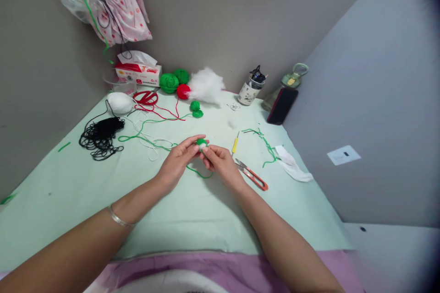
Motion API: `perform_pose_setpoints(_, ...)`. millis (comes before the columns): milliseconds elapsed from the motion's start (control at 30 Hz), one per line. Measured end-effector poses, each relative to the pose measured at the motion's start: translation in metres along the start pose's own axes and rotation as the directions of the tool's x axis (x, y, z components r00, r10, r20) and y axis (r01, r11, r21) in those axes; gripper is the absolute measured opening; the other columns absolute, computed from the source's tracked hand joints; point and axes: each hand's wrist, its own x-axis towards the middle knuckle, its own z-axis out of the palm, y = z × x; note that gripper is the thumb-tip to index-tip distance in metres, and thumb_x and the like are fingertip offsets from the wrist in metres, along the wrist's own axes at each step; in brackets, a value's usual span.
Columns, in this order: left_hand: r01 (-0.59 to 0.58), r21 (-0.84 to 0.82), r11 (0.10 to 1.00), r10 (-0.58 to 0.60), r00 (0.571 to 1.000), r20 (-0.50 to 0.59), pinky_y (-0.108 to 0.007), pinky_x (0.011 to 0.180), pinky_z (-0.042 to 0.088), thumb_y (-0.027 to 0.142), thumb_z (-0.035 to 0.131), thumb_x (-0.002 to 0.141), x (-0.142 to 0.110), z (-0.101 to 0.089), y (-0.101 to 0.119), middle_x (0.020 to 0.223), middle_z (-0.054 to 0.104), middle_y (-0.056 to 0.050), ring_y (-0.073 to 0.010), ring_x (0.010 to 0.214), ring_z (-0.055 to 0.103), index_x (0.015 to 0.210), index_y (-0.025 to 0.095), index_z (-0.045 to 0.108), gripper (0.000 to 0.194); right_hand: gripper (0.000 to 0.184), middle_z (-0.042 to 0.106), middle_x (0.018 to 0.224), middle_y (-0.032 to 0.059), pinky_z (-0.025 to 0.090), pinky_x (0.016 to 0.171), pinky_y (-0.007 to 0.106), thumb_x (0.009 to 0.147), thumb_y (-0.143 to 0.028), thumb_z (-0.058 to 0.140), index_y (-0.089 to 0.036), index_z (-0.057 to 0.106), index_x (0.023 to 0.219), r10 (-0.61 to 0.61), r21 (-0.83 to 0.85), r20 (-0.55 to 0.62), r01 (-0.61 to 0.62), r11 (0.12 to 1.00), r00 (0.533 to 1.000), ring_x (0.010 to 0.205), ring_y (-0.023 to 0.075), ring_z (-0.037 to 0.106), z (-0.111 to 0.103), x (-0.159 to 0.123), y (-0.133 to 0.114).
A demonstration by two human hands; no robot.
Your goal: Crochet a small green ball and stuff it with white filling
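Observation:
Between my two hands, above the middle of the table, is a small green crocheted piece [201, 142] with white stuffing showing at its opening. My left hand [180, 158] holds it from the left, fingers curled behind it. My right hand [220, 160] pinches at its near right side, by the white stuffing. A green yarn tail [199, 174] hangs below the hands onto the table. Right of my right hand lie a yellow-handled crochet hook [235, 144] and orange thread snips [254, 177]. A small tuft of stuffing [233, 124] rests farther back.
Behind are green yarn balls [168, 83], a red yarn ball [183, 91], a heap of white stuffing [206, 86] and a tissue box [139, 74]. Black yarn [101, 135] lies left. A pen jar [248, 94], phone [283, 106] and green yarn scraps [266, 144] are at right.

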Motion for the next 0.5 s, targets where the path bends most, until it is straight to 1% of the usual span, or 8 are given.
perform_pose_setpoints(100,-0.005,0.027,1.0,0.005,1.0,-0.001,-0.037,0.097,0.051,0.04,0.068,0.091,0.0,0.0,0.0,0.116,0.073,-0.008,-0.0186,0.088,0.067,0.131,0.021,0.065,0.044,0.039,0.047,0.056,-0.0046,0.026,0.052,0.027,0.092,-0.053,0.053,-0.019,0.059,0.075,-0.028,-0.058,-0.01,0.028,0.998,1.0,0.051,0.0103,0.035,0.001,0.0,0.002)
perform_pose_setpoints(200,-0.013,0.075,0.997,0.013,1.0,-0.005,-0.036,0.096,0.05,0.039,0.068,0.091,-0.001,0.001,0.002,0.114,0.073,-0.008,-0.0197,0.093,0.067,0.129,0.02,0.064,0.043,0.037,0.047,0.058,-0.0041,0.029,0.056,0.028,0.093,-0.05,0.052,-0.02,0.056,0.072,-0.074,-0.144,-0.028,0.069,0.987,0.997,0.056,0.0119,0.037,0.002,-0.002,0.003)
perform_pose_setpoints(300,-0.029,0.14,0.99,0.033,0.999,-0.027,-0.032,0.094,0.049,0.034,0.07,0.088,-0.001,0.0,0.007,0.108,0.072,-0.005,-0.0195,0.099,0.066,0.121,0.019,0.064,0.037,0.033,0.045,0.061,-0.004,0.028,0.06,0.029,0.094,-0.044,0.051,-0.021,0.051,0.069,-0.127,-0.243,-0.056,0.11,0.964,0.99,0.06,0.013,0.038,0.004,-0.004,0.004)
perform_pose_setpoints(400,-0.042,0.209,0.977,0.058,0.996,-0.07,-0.03,0.085,0.049,0.03,0.072,0.084,0.001,-0.001,0.01,0.093,0.068,-0.001,-0.017,0.088,0.064,0.106,0.019,0.062,0.026,0.026,0.045,0.065,-0.0042,0.027,0.063,0.029,0.093,-0.036,0.051,-0.021,0.05,0.071,-0.163,-0.323,-0.061,0.135,0.937,0.985,0.063,0.0134,0.038,0.004,-0.006,0.003)
perform_pose_setpoints(500,-0.047,0.259,0.965,0.076,0.992,-0.102,-0.029,0.076,0.047,0.025,0.072,0.078,0.003,-0.001,0.011,0.083,0.064,0.002,-0.0157,0.078,0.061,0.092,0.02,0.056,0.022,0.023,0.042,0.063,-0.0051,0.026,0.061,0.028,0.091,-0.034,0.052,-0.021,0.052,0.072,-0.134,-0.377,-0.054,0.105,0.92,0.989,0.061,0.013,0.036,0.003,-0.007,-0.001)
